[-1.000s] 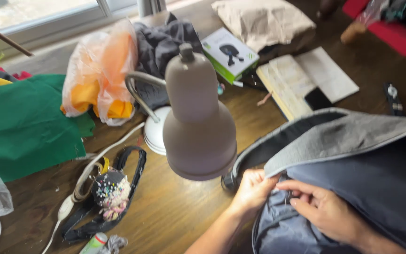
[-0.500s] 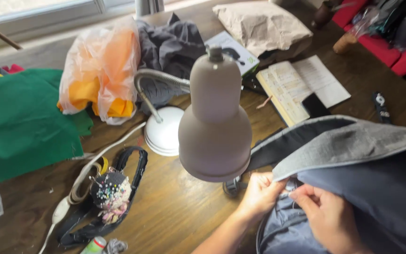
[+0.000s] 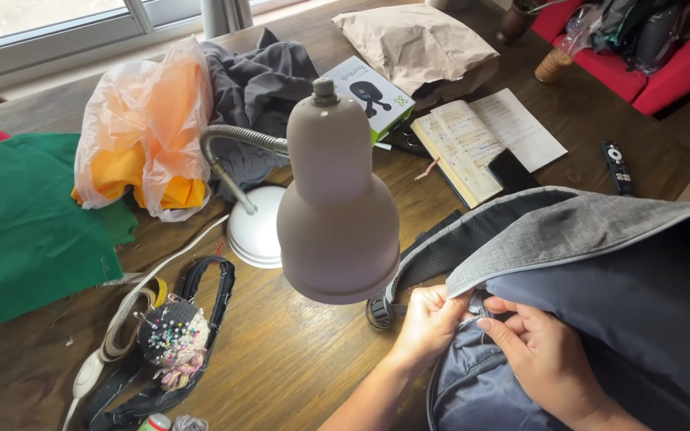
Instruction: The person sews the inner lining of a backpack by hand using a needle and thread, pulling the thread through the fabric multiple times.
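Observation:
A grey and dark blue backpack point(image 3: 600, 263) lies on the wooden table point(image 3: 297, 359) at the lower right. My left hand point(image 3: 429, 323) pinches the bag's fabric edge just below the grey flap. My right hand point(image 3: 545, 359) rests on the blue fabric beside it, fingertips meeting the left hand's at a small spot near the zipper. What sits between the fingertips is too small to tell. A black strap point(image 3: 441, 251) of the bag runs out toward the lamp.
A grey gooseneck desk lamp point(image 3: 333, 211) stands just left of my hands. A pincushion with pins point(image 3: 173, 335), a black strap and a measuring tape lie at lower left. Green cloth point(image 3: 17, 223), an orange plastic bag point(image 3: 145, 136), an open book point(image 3: 481, 140) and a remote point(image 3: 616, 166) lie around.
The view has shifted slightly, so the lamp and table items sit further left and lower. Both hands stay together at the same spot on the backpack's edge.

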